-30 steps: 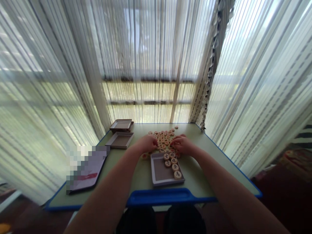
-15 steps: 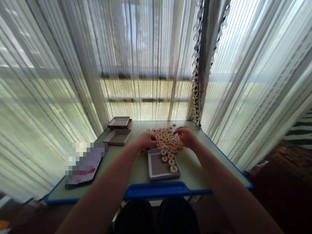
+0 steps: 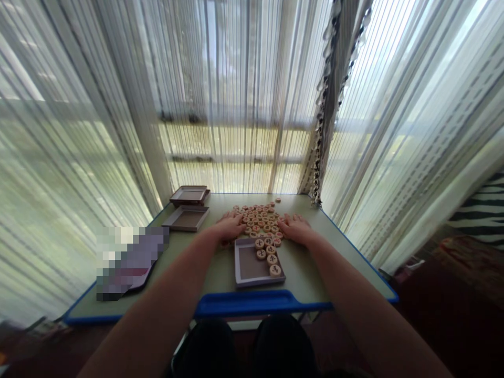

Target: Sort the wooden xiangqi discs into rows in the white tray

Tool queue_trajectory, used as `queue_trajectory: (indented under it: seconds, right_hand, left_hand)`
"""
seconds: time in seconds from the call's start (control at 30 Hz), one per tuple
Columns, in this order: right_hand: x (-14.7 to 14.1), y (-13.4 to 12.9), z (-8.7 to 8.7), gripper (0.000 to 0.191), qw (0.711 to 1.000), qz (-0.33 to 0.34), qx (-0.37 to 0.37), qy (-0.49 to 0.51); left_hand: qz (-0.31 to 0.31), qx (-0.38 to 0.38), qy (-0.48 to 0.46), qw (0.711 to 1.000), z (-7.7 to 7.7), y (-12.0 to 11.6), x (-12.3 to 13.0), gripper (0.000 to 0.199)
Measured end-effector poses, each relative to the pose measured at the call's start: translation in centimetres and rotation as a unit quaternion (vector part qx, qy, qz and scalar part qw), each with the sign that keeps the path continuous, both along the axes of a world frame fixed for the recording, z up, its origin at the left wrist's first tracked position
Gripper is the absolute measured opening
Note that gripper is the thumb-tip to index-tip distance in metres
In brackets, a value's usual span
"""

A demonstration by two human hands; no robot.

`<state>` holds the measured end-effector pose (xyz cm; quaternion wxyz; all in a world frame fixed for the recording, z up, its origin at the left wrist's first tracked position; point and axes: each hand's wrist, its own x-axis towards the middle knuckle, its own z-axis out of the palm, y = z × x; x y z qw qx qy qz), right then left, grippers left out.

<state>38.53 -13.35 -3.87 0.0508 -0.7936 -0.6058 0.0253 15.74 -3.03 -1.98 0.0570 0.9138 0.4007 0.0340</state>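
Round wooden Chinese chess pieces point(image 3: 259, 219) lie spread in a heap on the pale green table point(image 3: 307, 268). At the heap's left side my left hand point(image 3: 230, 224) rests with fingers stretched out, touching the edge of the pieces. My right hand point(image 3: 296, 228) lies flat at the right side, its fingers spread and its thumb by the pieces. Between my forearms stands a shallow open box point(image 3: 246, 262). Several chess pieces with dark characters, one of them a piece point(image 3: 274, 270) near the front, sit along its right side.
Two more shallow trays, a nearer tray point(image 3: 186, 218) and a farther tray point(image 3: 189, 194), are at the back left. A dark-edged flat object point(image 3: 151, 262), partly pixelated, lies on the left. One stray piece point(image 3: 277, 200) is at the far edge. Sheer curtains point(image 3: 236, 105) hang behind the table.
Both hands have changed from bent fingers to flat, outstretched ones at the sides of the heap. The right hand has come lower and nearer. The whole view has shifted slightly.
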Motion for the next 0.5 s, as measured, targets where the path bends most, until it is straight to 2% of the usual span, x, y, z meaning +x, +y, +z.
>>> queue_trajectory:
  seconds: [0.07, 0.13, 0.27, 0.33, 0.5]
  right_hand:
    - [-0.5, -0.1, 0.1, 0.07, 0.998, -0.062, -0.025, 0.006]
    - [-1.0, -0.1, 0.3, 0.072, 0.996, -0.079, -0.03, 0.018]
    - [-1.6, -0.3, 0.7, 0.068, 0.997, -0.064, -0.01, 0.034]
    - [-1.8, -0.4, 0.7, 0.067, 0.998, -0.057, -0.003, 0.039]
    - [-2.3, -0.4, 0.3, 0.07, 0.995, -0.082, 0.008, 0.052]
  left_hand:
    - [0.009, -0.026, 0.011, 1.0, -0.1, 0.0, 0.0, 0.062]
    - [0.0, -0.026, -0.009, 1.0, -0.1, 0.1, -0.1, 0.06]
    - [-0.044, 0.002, -0.07, 0.997, 0.2, 0.8, -0.3, 0.043]
    - [-0.054, -0.018, -0.069, 0.996, 0.3, 1.1, -0.5, 0.04]
    - [-0.025, -0.068, -0.036, 0.997, 0.0, 1.0, -0.8, 0.056]
